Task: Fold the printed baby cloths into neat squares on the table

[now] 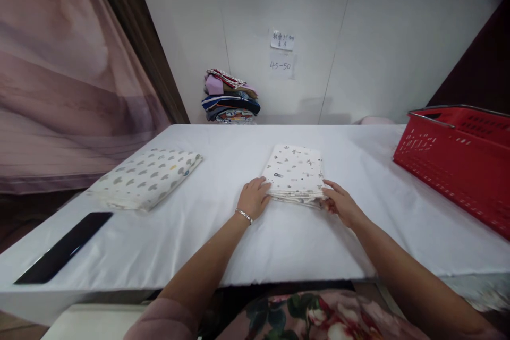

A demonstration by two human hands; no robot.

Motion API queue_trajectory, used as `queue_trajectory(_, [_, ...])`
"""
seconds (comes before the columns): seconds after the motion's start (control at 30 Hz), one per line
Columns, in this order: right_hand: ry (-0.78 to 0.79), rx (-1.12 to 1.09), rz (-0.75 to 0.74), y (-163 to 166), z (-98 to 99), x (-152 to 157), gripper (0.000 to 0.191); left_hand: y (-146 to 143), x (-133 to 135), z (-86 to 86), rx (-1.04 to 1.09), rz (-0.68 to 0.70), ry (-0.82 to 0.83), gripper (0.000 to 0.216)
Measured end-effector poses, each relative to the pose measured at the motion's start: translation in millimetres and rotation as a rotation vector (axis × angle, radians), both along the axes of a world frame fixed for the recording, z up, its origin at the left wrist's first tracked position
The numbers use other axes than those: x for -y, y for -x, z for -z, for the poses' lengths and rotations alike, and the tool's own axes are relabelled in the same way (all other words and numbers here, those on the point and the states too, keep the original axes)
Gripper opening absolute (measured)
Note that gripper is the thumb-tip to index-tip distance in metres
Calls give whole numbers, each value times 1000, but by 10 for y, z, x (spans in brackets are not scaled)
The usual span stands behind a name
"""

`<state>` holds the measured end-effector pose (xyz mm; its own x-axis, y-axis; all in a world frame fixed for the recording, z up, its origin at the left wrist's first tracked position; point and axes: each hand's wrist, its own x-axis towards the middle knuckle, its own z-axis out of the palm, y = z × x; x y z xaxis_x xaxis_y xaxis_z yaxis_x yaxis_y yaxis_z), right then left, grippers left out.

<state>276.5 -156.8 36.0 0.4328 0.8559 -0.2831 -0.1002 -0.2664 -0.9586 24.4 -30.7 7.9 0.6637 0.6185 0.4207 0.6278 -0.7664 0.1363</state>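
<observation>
A folded white cloth with small dark prints [295, 172] lies in the middle of the white table [279, 239]. My left hand [253, 197], with a bracelet on the wrist, rests against the cloth's near left corner, fingers curled onto its edge. My right hand [341, 203] is at the near right corner, with the fingers tucked at the folded edge. Both hands grip the near edge of the folded cloth.
A second folded cloth with grey and yellow prints [147, 178] lies at the left. A black phone [66, 247] sits near the left front edge. A red plastic basket [458, 162] stands at the right. A stack of folded clothes [230, 96] is behind the table by the wall.
</observation>
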Motion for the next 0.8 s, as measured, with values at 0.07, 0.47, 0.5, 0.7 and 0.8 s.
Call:
queue_trajectory(0.07, [-24, -59, -1, 3, -14, -20, 57, -37, 1, 0, 4, 20, -4, 32])
queue_trajectory(0.47, [-43, -115, 0, 20, -46, -58, 53, -69, -35, -6, 32, -15, 47, 30])
queue_trajectory(0.5, [-43, -114, 1, 24, -48, -58, 53, -78, -27, -3, 39, -45, 51, 31])
queue_trajectory(0.7, [-56, -115, 0, 36, -43, -62, 56, -125, -16, -5, 45, -197, 138, 32])
queue_trajectory(0.8, [-29, -46, -11, 70, -3, -51, 59, -134, -40, -28, -6, -255, 181, 33])
